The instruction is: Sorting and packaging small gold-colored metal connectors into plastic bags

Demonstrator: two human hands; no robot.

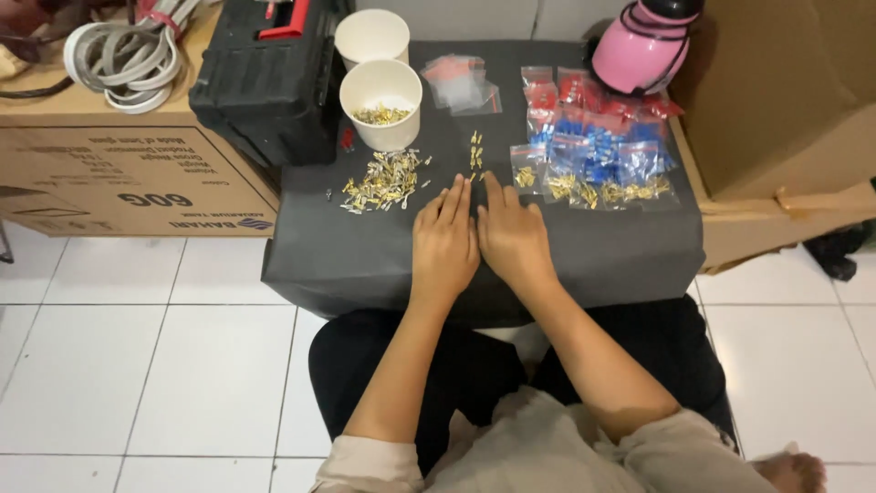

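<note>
Both hands lie flat and open on the black tabletop [365, 265], side by side and nearly touching, palms down, holding nothing. I see the left hand [444, 239] with its fingertips pointing toward the loose heap of brass crimp terminals [385, 180] spread just up and to its left; the right hand [511, 236] has its index finger stretched toward a small short row of terminals [475, 152] lying apart from the heap, near but not touching.

I judge the step in hand to be sorting or counting: a few pieces are pulled out of the heap into that small group, and the hands rest just below it. The nearer white paper cup [381, 102] beyond the heap holds more terminals; a second white cup [371, 35] stands behind it, and I cannot see inside it.

To the right lie small plastic bags [598, 155] with red, blue and brass pieces inside, overlapping each other, and a few bags that look empty [461, 84] sit near the cups. A black toolbox [269, 78] stands at the tabletop's left corner, a pink round object [639, 46] at the far right.

As I see it, the next move calls for fingertip pinches on single terminals, since they are tiny and lie close together, and for keeping the small group clear of the heap.
</note>
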